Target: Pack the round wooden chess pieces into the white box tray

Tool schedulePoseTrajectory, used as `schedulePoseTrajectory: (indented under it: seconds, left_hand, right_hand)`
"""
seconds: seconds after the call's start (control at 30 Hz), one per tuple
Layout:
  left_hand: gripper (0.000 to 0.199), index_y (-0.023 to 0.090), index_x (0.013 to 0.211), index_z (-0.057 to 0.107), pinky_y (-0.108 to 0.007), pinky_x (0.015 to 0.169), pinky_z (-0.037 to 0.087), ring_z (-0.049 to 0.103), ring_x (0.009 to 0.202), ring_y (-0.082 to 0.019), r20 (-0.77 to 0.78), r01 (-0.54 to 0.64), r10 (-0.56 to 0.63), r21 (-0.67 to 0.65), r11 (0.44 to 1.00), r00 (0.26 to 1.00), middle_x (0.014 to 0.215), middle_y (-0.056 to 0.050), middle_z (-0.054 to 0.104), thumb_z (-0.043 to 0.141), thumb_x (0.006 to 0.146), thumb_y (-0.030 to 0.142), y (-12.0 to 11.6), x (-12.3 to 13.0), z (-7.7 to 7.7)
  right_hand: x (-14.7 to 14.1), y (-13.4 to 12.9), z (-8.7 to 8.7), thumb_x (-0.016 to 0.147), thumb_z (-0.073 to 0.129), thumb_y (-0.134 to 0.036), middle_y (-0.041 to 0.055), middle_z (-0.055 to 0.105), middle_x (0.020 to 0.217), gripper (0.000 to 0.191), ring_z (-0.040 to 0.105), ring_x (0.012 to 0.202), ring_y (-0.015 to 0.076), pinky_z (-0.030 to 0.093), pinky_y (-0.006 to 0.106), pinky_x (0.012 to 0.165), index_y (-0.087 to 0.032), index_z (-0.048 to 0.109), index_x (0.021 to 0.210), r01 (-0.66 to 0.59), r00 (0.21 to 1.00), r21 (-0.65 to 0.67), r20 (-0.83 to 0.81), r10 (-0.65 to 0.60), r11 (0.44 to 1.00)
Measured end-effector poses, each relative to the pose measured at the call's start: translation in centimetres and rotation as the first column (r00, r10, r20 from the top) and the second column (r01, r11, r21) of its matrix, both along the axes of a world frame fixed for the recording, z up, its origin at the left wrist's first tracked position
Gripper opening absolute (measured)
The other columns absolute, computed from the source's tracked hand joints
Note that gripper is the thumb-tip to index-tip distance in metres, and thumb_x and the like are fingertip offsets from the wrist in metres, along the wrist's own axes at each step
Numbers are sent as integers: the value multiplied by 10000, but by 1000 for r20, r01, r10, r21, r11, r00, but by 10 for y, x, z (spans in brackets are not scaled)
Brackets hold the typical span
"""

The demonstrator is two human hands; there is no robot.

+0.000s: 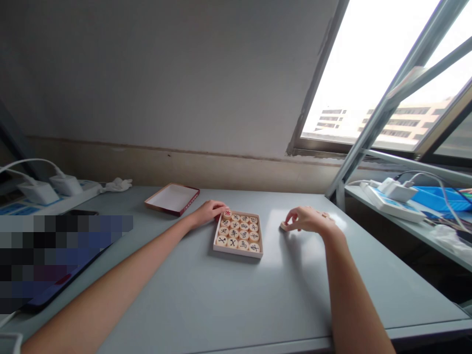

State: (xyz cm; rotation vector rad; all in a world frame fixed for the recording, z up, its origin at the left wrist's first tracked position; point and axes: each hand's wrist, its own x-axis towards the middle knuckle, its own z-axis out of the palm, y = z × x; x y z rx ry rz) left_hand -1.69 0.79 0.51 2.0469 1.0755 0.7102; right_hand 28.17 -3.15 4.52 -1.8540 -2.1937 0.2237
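Note:
A shallow open box (238,252) sits mid-table, filled with rows of round wooden Chinese chess pieces (244,235) marked in black characters. At its far left corner lies a piece with a red character (227,214). My left hand (208,212) reaches to that corner, its fingers closed around the edge of the red-marked piece; the thumb is partly hidden. To the right of the box, my right hand (308,220) pinches a single chess piece (283,226) low over the tabletop. More pieces (325,215) show partly behind the right hand.
The box lid (170,197) lies inside-up at the back left. A power strip with chargers (70,189) and a dark, pixelated device (66,265) are on the left. Beyond the table's right edge, a shelf holds another power strip (391,199) and a blue item (438,199).

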Motion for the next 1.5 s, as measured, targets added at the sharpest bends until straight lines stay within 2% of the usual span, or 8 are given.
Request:
schedulePoseTrajectory:
  seconds: [0.13,0.2,0.43,1.13,1.2,1.3,1.4,1.5]
  left_hand:
    - [372,121,763,624,-238,651,374,529,728,-178,-13,-8,8,10,1000,1000,776,-50,629,384,763,406,0,0,2]
    - [348,125,792,631,-241,694,380,538,779,-189,-14,13,-13,15,1000,1000,832,-56,640,410,751,390,1,0,2]
    - [350,126,831,646,-247,733,399,555,817,-201,-11,27,-27,-3,1000,1000,875,-57,656,472,709,404,4,0,-1]
    - [351,118,837,651,-244,727,388,543,828,-204,11,36,-36,10,999,999,865,-57,650,468,718,392,3,0,0]
    - [355,116,825,644,-240,709,383,535,804,-197,10,28,-28,15,999,1000,842,-53,641,466,719,405,2,1,-1]
    - [397,116,734,621,-236,646,366,507,711,-173,16,-1,1,30,1000,1000,717,-31,601,406,751,449,1,1,-1]
    - [436,120,677,590,-235,596,349,462,623,-149,42,-8,7,13,1000,999,617,-12,541,332,780,456,0,1,0]
    - [394,120,712,604,-232,591,351,459,615,-143,49,25,-24,-10,1000,998,645,-18,552,319,778,384,0,0,1]
  right_hand:
    - [-57,-6,13,674,577,-408,14,618,707,220,540,596,124,367,215,505,-217,636,768,-340,933,-3,-124,337,940]
    - [-79,-7,12,687,579,-391,9,613,731,209,535,625,124,354,217,535,-217,625,793,-371,922,99,-76,379,923]
    - [-104,-7,-6,749,557,-362,12,631,775,157,541,641,139,290,272,653,-226,621,796,-318,947,263,136,291,911]
    - [-102,-1,-12,759,560,-310,-12,649,737,92,545,730,150,249,291,727,-230,605,762,-268,962,258,10,274,928]
    - [-92,-1,-6,767,541,-289,-9,651,781,85,544,789,164,248,308,747,-237,607,784,-191,981,299,37,189,935]
    - [-64,-1,5,756,517,-207,29,644,880,123,530,894,207,257,352,774,-216,602,845,87,979,303,152,-139,949]
    - [-30,-1,10,702,532,-147,98,615,970,186,520,951,261,296,390,769,-175,604,871,444,826,103,338,-451,890]
    - [-4,1,8,659,554,-151,103,606,972,171,540,935,268,362,350,695,-190,623,810,589,765,-114,399,-506,800]
